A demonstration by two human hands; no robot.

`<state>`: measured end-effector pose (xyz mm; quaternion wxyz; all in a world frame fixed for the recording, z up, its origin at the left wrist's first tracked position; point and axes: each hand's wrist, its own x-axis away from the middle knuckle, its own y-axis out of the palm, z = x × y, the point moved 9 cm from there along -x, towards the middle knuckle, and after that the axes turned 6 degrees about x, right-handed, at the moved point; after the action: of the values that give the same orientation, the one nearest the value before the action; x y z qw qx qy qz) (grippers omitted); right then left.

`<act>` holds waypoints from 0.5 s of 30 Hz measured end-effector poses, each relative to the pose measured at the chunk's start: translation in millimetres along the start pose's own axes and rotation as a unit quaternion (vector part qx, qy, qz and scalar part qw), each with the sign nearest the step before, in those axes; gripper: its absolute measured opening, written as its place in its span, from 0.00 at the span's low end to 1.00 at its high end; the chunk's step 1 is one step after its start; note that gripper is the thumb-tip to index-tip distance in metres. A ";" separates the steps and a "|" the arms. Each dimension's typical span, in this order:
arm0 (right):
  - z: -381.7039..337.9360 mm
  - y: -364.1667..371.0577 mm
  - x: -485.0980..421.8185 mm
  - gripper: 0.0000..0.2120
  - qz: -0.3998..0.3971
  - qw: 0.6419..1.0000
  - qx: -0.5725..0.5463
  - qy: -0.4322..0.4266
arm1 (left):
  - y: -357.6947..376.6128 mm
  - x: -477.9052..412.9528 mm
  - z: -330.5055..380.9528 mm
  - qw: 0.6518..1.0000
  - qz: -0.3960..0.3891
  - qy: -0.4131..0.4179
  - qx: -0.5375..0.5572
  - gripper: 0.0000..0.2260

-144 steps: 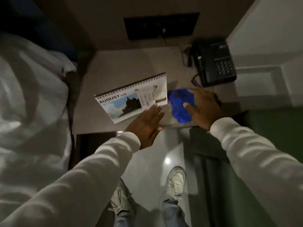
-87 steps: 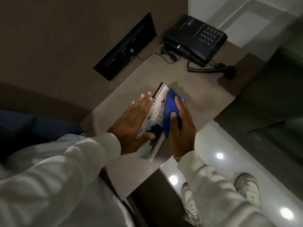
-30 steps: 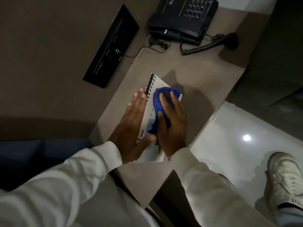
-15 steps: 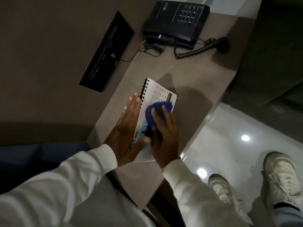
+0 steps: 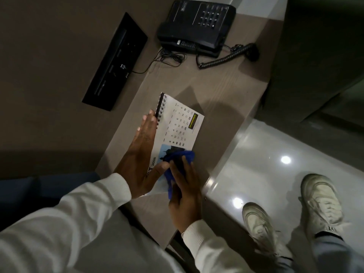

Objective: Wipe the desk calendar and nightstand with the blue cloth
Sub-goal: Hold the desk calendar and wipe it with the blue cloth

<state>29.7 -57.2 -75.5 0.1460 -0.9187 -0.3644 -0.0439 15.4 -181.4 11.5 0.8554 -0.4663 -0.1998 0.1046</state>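
A white spiral-bound desk calendar (image 5: 180, 126) lies on the brown nightstand (image 5: 222, 89), its date grid and a photo facing up. My left hand (image 5: 142, 154) rests flat along the calendar's spiral side, thumb on the page, pressing it down. My right hand (image 5: 184, 191) holds the bunched blue cloth (image 5: 177, 160) against the calendar's near end, over the photo. The cloth is partly hidden under my fingers.
A black telephone (image 5: 197, 24) with a coiled cord (image 5: 220, 60) sits at the nightstand's far end. A black socket panel (image 5: 116, 60) is set in the wall to the left. White glossy floor and my two shoes (image 5: 291, 217) lie right of the nightstand's edge.
My right hand has dragged the blue cloth down the calendar from the date grid towards me, uncovering the dates. My left hand stays on the spiral side.
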 end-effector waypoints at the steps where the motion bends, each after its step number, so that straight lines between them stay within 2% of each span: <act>1: -1.5 -1.8 -6.2 0.25 0.002 1.000 -0.004 0.001 | 0.3 0.2 1.6 1.000 -0.002 0.006 0.002 0.43; 8: -34.3 -24.9 -96.0 0.22 0.030 0.997 0.041 -0.063 | -0.9 1.6 2.8 1.000 -0.003 0.009 0.012 0.42; 13: -19.5 -29.3 -98.2 0.23 0.051 0.998 0.048 0.002 | -4.7 1.7 6.9 1.000 0.008 0.000 0.024 0.39; 15: -11.6 -21.5 -73.8 0.24 0.027 0.999 0.040 0.016 | -4.7 2.3 7.4 1.000 0.012 0.005 0.022 0.39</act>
<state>-38.6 -94.3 -73.1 0.1899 -0.9207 -0.3387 -0.0397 14.1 -177.5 19.6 0.8650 -0.4504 -0.1880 0.1166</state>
